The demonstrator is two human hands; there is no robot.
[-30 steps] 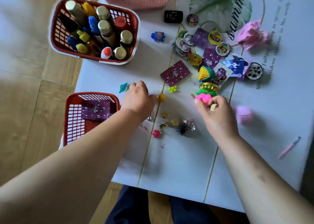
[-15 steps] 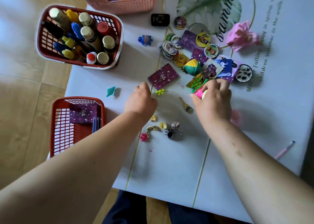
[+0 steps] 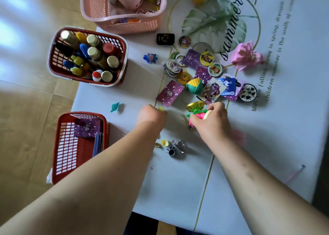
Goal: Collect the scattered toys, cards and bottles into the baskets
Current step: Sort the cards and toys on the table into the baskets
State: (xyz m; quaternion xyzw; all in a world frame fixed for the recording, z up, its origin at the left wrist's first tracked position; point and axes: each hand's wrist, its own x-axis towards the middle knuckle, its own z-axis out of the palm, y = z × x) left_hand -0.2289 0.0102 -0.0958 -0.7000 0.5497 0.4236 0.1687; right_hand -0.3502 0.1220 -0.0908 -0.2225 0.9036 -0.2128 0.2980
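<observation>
Wood-plank floor runs down the left of the head view. A white tablecloth, printed with a leaf and lettering, fills the rest.

Baskets:
- The pink basket sits at the far edge, with a few items inside.
- The bottle basket is red and stands left of centre, packed with upright bottles.
- The card basket is red and sits at the near left corner. A boxed card pack lies flat in it, with more cards on edge beside it.

Scatter still on the cloth:
- A heap of round discs and picture cards lies right of centre.
- The corn toy rests on that heap, and a loose purple card lies just beside it.
- The blue toy and the teal shell each lie alone, well apart from the heap.
- A paper flower lies to the far right.
- A silver trinket lies between the forearms.

Hands:
- The left hand is back-up with its fingers curled under and hidden. A yellow-green toy shows at its fingertips. Whether the hand pinches it cannot be told.
- The right hand has its fingers curled round a pink toy with green leaves, low over the cloth. A gold toy lies just beyond it.
</observation>
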